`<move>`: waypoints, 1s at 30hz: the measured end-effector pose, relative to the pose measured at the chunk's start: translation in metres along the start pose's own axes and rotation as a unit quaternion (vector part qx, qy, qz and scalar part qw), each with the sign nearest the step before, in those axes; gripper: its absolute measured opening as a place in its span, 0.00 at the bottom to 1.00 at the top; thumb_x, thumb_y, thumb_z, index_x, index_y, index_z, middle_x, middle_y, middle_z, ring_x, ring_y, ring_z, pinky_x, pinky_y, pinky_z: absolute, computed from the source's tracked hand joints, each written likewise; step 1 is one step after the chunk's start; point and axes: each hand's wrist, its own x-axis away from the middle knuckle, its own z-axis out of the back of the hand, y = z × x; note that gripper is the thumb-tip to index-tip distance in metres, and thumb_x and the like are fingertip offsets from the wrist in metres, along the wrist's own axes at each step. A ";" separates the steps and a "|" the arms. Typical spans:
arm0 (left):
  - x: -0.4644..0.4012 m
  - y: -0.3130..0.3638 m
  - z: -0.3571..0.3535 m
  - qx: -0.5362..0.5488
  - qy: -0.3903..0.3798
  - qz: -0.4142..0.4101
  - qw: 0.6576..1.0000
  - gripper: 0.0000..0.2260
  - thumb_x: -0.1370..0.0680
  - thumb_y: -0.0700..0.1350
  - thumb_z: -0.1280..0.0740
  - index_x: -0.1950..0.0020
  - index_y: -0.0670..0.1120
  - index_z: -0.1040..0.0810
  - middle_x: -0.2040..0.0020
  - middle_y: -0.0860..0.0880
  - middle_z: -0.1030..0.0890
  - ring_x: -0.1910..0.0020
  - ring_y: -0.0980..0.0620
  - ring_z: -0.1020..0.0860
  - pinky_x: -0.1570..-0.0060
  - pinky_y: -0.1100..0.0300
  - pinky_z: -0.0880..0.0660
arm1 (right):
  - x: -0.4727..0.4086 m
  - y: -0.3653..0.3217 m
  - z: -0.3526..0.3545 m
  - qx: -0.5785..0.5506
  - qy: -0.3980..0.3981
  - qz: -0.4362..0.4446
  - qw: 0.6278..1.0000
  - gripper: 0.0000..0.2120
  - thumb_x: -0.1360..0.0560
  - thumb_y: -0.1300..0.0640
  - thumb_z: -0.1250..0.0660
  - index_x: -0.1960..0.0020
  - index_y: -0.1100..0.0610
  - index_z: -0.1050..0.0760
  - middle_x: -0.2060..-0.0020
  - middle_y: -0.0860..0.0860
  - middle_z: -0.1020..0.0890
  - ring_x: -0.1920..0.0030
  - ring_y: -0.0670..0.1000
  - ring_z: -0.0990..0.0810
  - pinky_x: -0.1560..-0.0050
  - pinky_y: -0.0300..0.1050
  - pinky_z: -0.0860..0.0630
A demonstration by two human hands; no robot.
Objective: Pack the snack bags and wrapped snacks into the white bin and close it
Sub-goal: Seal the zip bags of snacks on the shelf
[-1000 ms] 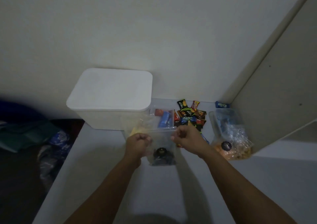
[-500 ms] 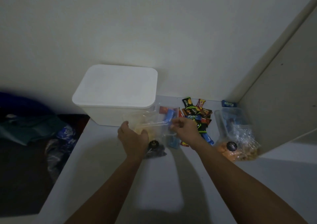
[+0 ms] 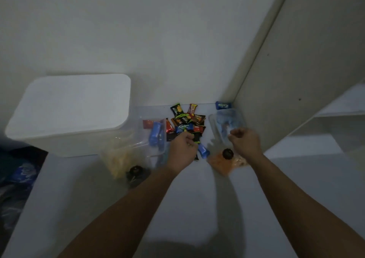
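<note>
The white bin stands at the table's back left with its lid on. In front of it lies a clear snack bag of yellow pieces, with no hand on it. A pile of wrapped snacks sits mid-table by the wall. My left hand rests on the pile's near edge, fingers curled around a green-and-black wrapper. A second clear bag holding orange snacks lies to the right. My right hand is closed on that bag's upper part.
A lone blue packet lies in the back corner. A tall cabinet panel and shelves wall off the right side. Beyond the table's left edge lies dark clutter with blue plastic.
Both hands let go of the yellow-snack bag, which now lies flat. They moved right: the left onto the wrapper pile, the right onto the orange-snack bag.
</note>
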 end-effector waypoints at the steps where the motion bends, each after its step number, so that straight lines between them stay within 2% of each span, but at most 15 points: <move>1: -0.005 0.003 -0.012 -0.012 -0.024 0.003 1.000 0.11 0.26 0.39 0.35 0.44 0.43 0.24 0.57 0.51 0.24 0.55 0.51 0.24 0.58 0.63 0.28 | -0.002 0.008 0.008 0.019 0.015 -0.011 1.000 0.13 0.28 0.57 0.30 0.45 0.60 0.19 0.46 0.56 0.17 0.44 0.56 0.20 0.41 0.45 0.27; 4: -0.018 0.013 -0.046 -0.028 -0.096 0.016 0.995 0.15 0.27 0.42 0.30 0.41 0.43 0.25 0.51 0.48 0.22 0.52 0.51 0.23 0.57 0.62 0.27 | -0.003 0.027 0.025 0.063 0.041 -0.035 0.997 0.15 0.29 0.59 0.31 0.43 0.62 0.21 0.45 0.59 0.18 0.43 0.60 0.21 0.44 0.47 0.27; 7: -0.026 0.024 -0.075 -0.047 -0.147 0.033 0.987 0.21 0.28 0.43 0.30 0.35 0.44 0.27 0.40 0.47 0.23 0.42 0.48 0.24 0.48 0.59 0.26 | -0.005 0.040 0.027 0.073 0.011 -0.030 0.997 0.13 0.32 0.63 0.32 0.48 0.64 0.22 0.51 0.62 0.18 0.47 0.62 0.20 0.52 0.46 0.27; 10: -0.028 0.032 -0.093 -0.036 -0.170 0.058 0.983 0.26 0.27 0.44 0.30 0.31 0.43 0.30 0.35 0.47 0.26 0.38 0.48 0.26 0.46 0.61 0.29 | -0.010 0.049 0.022 0.053 -0.008 -0.062 0.997 0.17 0.30 0.64 0.32 0.42 0.63 0.25 0.46 0.61 0.19 0.43 0.62 0.22 0.50 0.45 0.28; 13: -0.029 0.033 -0.100 0.000 -0.168 0.086 0.982 0.21 0.27 0.41 0.31 0.35 0.43 0.27 0.41 0.46 0.24 0.43 0.48 0.24 0.51 0.59 0.26 | -0.012 0.051 0.021 0.019 0.006 -0.082 0.996 0.18 0.29 0.63 0.32 0.39 0.61 0.25 0.45 0.59 0.18 0.43 0.60 0.21 0.48 0.45 0.28; 16: -0.028 0.031 -0.096 0.047 -0.122 0.094 0.987 0.04 0.27 0.43 0.31 0.54 0.45 0.22 0.57 0.46 0.20 0.56 0.48 0.20 0.52 0.51 0.22 | -0.010 0.050 0.020 -0.074 -0.026 -0.069 0.995 0.09 0.30 0.65 0.31 0.52 0.57 0.19 0.59 0.54 0.16 0.58 0.55 0.18 0.58 0.43 0.24; 18: -0.026 0.031 -0.086 0.090 -0.100 0.108 0.985 0.09 0.25 0.47 0.31 0.61 0.43 0.22 0.64 0.45 0.21 0.64 0.48 0.21 0.57 0.52 0.21 | -0.004 0.048 0.018 -0.134 -0.083 -0.047 0.986 0.05 0.30 0.65 0.29 0.59 0.56 0.18 0.64 0.53 0.17 0.64 0.52 0.20 0.62 0.45 0.23; 20: -0.022 0.033 -0.073 0.130 -0.090 0.130 0.979 0.13 0.23 0.49 0.33 0.62 0.40 0.22 0.68 0.45 0.22 0.69 0.49 0.23 0.63 0.56 0.23 | 0.006 0.042 0.016 -0.158 -0.132 -0.017 0.979 0.05 0.30 0.64 0.27 0.60 0.55 0.19 0.65 0.52 0.19 0.66 0.50 0.22 0.61 0.44 0.24; 23: -0.016 0.030 -0.058 0.150 -0.077 0.169 0.971 0.12 0.22 0.45 0.34 0.62 0.40 0.23 0.69 0.44 0.23 0.71 0.49 0.24 0.65 0.58 0.24 | 0.018 0.037 0.011 -0.178 -0.168 0.004 0.970 0.07 0.31 0.64 0.26 0.60 0.52 0.18 0.68 0.47 0.22 0.65 0.47 0.24 0.61 0.41 0.25; 25: -0.011 0.026 -0.053 0.141 -0.076 0.180 0.970 0.09 0.23 0.40 0.34 0.61 0.39 0.22 0.67 0.43 0.21 0.69 0.49 0.23 0.64 0.57 0.24 | 0.024 0.034 0.007 -0.189 -0.186 0.003 0.964 0.03 0.30 0.62 0.27 0.59 0.54 0.18 0.67 0.49 0.22 0.64 0.47 0.24 0.61 0.43 0.25; 28: 0.000 0.018 -0.047 0.131 -0.085 0.157 0.975 0.07 0.24 0.37 0.35 0.62 0.39 0.21 0.65 0.42 0.19 0.67 0.48 0.22 0.61 0.55 0.21 | 0.030 0.031 0.001 -0.176 -0.184 0.024 0.967 0.04 0.28 0.61 0.28 0.61 0.53 0.18 0.66 0.54 0.19 0.65 0.49 0.22 0.62 0.44 0.25; 30: 0.008 0.014 -0.046 0.123 -0.084 0.126 0.981 0.08 0.24 0.37 0.34 0.63 0.40 0.21 0.65 0.41 0.19 0.67 0.48 0.21 0.62 0.56 0.21 | 0.031 0.031 -0.002 -0.129 -0.170 0.054 0.975 0.05 0.28 0.60 0.28 0.62 0.53 0.19 0.66 0.55 0.18 0.65 0.50 0.22 0.61 0.45 0.24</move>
